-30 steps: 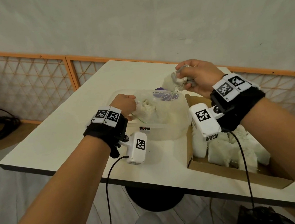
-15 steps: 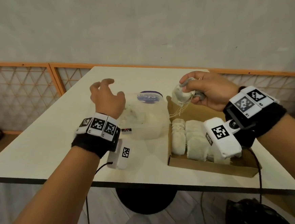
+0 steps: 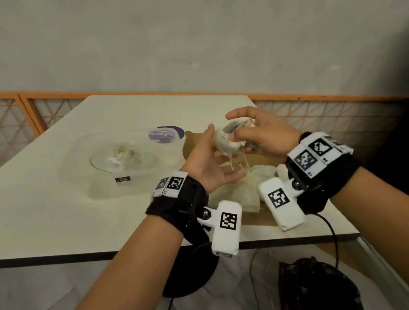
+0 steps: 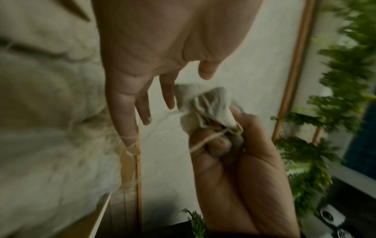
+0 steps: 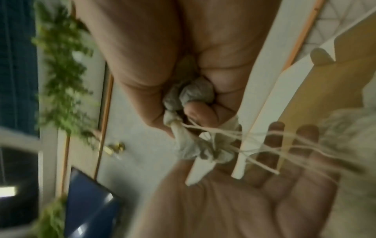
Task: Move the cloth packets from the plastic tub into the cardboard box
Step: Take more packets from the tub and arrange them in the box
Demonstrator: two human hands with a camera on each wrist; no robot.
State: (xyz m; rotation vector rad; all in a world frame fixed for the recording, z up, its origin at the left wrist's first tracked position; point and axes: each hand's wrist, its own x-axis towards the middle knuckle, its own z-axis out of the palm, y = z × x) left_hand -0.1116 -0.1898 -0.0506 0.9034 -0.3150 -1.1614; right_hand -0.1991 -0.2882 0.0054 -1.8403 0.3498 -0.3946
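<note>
My right hand [image 3: 250, 131] grips a small white cloth packet [image 3: 224, 141] above the far end of the cardboard box [image 3: 190, 143]. Loose strings hang from the packet. My left hand [image 3: 206, 154] is open, palm turned to the packet, fingers straight and touching its left side. The left wrist view shows the straight left fingers [image 4: 142, 96] beside the bunched packet [image 4: 205, 104], and a string lies across the little finger. In the right wrist view the curled right fingers [image 5: 199, 112] clamp the packet [image 5: 193, 95]. Several packets [image 3: 243, 191] lie in the box. The clear plastic tub [image 3: 151, 178] stands left of it.
A purple-labelled lid [image 3: 166, 134] sits at the tub's far side. The table's near edge [image 3: 60, 259] runs just below my wrists. A black bag [image 3: 316, 288] lies on the floor at the right, and an orange lattice railing [image 3: 24, 115] stands behind the table.
My left hand has left the space above the tub and swung right to meet the packet. The right hand still holds that packet over the box.
</note>
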